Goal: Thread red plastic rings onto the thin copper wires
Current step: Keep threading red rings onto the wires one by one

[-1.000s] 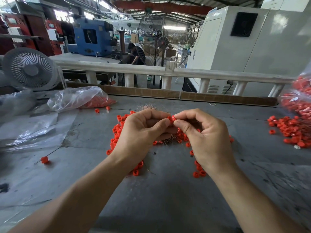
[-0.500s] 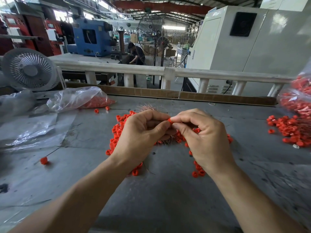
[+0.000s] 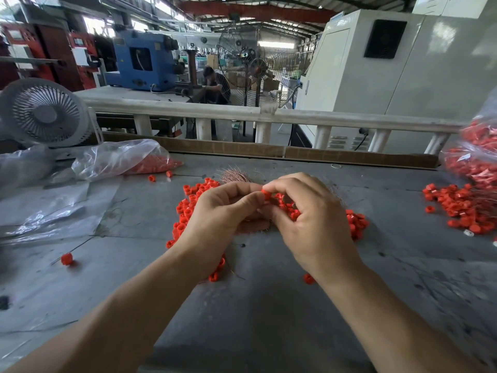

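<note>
My left hand (image 3: 223,214) and my right hand (image 3: 312,219) meet above a heap of loose red plastic rings (image 3: 188,208) on the grey table (image 3: 255,313). My right fingertips pinch one red ring (image 3: 266,194); my left thumb and forefinger press against it from the left, their fingers curled. A bundle of thin copper wires (image 3: 235,175) fans out just behind my left hand; whatever wire my left fingers hold is too fine to see. More rings from the heap show to the right of my right hand (image 3: 356,223).
A second pile of red rings (image 3: 462,208) lies at the right, below a plastic bag of rings (image 3: 476,157). Another bag (image 3: 123,158) and clear sheets lie at the left by a white fan (image 3: 44,113). A single ring on a wire (image 3: 66,259) lies front left.
Both hands stay together over the heap. My right hand has tilted and opened out slightly, showing rings beneath its fingers, and the pinched ring sits a little higher.
</note>
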`<control>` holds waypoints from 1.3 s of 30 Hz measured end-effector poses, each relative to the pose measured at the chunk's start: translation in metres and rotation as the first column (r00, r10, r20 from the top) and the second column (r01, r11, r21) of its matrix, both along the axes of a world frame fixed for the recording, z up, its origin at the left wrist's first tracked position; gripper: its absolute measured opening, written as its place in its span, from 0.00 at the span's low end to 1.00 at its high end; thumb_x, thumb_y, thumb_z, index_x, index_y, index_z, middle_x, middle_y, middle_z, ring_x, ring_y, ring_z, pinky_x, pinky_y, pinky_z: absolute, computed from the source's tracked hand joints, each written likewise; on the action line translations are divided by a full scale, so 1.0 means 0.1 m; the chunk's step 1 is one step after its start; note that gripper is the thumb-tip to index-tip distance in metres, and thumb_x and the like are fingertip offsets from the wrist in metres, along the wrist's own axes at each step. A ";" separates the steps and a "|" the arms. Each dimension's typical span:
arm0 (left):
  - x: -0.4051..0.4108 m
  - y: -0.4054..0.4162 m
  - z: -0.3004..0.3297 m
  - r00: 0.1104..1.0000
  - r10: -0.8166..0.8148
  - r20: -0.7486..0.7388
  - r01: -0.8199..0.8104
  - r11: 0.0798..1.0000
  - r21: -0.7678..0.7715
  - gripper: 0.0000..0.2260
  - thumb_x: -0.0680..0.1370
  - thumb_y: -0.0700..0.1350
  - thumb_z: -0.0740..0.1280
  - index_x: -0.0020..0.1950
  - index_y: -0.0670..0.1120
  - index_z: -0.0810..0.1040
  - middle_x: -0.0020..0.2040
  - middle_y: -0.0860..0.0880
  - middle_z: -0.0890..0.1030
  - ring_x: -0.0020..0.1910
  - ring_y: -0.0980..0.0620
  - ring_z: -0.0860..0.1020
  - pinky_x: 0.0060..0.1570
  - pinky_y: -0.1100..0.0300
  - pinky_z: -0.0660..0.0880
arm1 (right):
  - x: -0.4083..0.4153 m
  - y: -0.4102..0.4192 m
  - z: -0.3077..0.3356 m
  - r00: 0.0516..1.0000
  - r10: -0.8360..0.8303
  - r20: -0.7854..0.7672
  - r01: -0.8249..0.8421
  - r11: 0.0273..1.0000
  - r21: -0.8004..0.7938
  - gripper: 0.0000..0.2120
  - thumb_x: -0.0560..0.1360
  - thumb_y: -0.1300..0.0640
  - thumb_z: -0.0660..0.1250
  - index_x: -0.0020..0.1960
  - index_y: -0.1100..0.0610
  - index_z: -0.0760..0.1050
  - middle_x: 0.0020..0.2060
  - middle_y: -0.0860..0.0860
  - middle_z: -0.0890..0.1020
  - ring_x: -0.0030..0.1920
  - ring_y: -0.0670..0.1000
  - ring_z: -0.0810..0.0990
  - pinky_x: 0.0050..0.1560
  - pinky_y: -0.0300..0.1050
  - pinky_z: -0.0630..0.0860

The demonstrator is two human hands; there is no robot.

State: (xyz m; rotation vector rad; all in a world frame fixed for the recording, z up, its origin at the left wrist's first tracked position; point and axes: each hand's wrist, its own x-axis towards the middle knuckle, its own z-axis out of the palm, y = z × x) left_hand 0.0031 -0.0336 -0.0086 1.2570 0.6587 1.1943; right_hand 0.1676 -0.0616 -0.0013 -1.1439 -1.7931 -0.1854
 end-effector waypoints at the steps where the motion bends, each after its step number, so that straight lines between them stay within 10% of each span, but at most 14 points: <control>1: 0.00 0.00 -0.01 1.000 -0.010 0.012 0.010 1.000 -0.023 0.12 0.73 0.46 0.73 0.53 0.41 0.84 0.50 0.37 0.85 0.50 0.42 0.83 0.56 0.46 0.82 | -0.03 0.00 -0.01 1.000 -0.024 0.005 0.024 0.999 0.028 0.09 0.74 0.60 0.77 0.54 0.55 0.83 0.49 0.47 0.83 0.53 0.52 0.80 0.54 0.50 0.78; 39: 0.03 -0.01 0.07 1.000 -0.003 0.007 0.004 0.984 -0.177 0.09 0.83 0.42 0.64 0.52 0.37 0.81 0.43 0.41 0.82 0.38 0.48 0.82 0.41 0.55 0.81 | -0.08 0.09 -0.08 0.998 -0.059 0.037 0.053 0.988 0.146 0.02 0.78 0.60 0.71 0.48 0.58 0.82 0.45 0.50 0.82 0.48 0.55 0.79 0.50 0.54 0.76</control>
